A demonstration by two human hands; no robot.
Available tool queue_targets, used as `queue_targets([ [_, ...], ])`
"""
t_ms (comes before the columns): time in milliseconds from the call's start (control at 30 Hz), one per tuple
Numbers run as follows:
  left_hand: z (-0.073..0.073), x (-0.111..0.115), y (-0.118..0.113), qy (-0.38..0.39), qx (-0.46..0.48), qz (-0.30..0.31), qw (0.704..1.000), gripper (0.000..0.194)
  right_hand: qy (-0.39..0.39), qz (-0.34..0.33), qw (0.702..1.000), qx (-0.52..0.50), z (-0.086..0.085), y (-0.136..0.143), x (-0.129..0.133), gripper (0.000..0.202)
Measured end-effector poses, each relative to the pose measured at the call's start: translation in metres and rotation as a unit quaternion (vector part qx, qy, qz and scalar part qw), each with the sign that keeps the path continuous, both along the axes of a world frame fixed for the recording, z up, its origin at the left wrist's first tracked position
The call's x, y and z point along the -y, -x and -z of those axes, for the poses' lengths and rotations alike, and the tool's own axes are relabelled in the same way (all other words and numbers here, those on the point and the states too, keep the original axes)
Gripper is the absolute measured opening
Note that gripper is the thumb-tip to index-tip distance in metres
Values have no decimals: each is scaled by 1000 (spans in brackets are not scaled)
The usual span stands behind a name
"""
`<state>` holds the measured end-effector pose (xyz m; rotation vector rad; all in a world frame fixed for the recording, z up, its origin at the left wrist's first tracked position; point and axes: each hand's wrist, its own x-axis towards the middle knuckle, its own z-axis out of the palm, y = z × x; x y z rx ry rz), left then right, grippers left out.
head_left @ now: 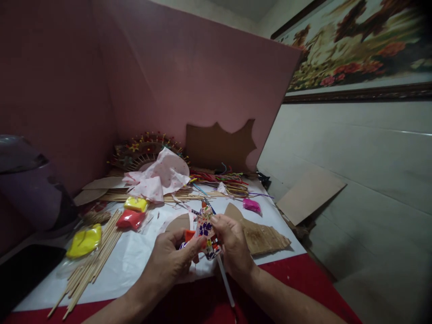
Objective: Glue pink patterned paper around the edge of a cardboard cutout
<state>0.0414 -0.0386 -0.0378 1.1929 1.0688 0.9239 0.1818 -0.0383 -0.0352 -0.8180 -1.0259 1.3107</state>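
Bare forearms (283, 290) are reaching over the table (303, 276), left hand (172, 252) and right hand (234, 243) pinching a floral scrap (205, 228) between them; probably light and soft, it is calling for edge holds.

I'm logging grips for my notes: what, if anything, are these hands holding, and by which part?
A flower-patterned piece: the left hand grips its lower left side, the right hand its right edge.
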Motion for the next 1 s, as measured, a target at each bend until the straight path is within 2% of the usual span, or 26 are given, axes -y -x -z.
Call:
queue_targets([
  [133,1,2,0,-54,-21,-8,998,34,12,7,1000,-21,2,1,-2,31],
  [400,-4,6,-4,-108,-72,-24,991,33,26,39,998,-30,-1,6,-1,36],
  [500,-4,6,-5,-67,-54,-17,996,35,29,47,998,-27,-1,7,0,39],
  [600,-3,4,-5,3,-9,-5,1000,39,22,25,999,-26,-2,7,0,40],
  [700,-1,1,-4,35,18,-2,999,41,-4,14,1000,-22,-2,4,-3,46],
  [800,1,-3,-3,40,32,-8,999,42,-10,87,996,12,-2,-3,-10,53],
  [900,1,-6,0,56,79,6,995,41,-27,159,987,13,-4,-10,-16,41],
  [1000,-5,-7,3,78,138,41,987,38,-83,166,982,-23,-7,-14,-18,18],
])
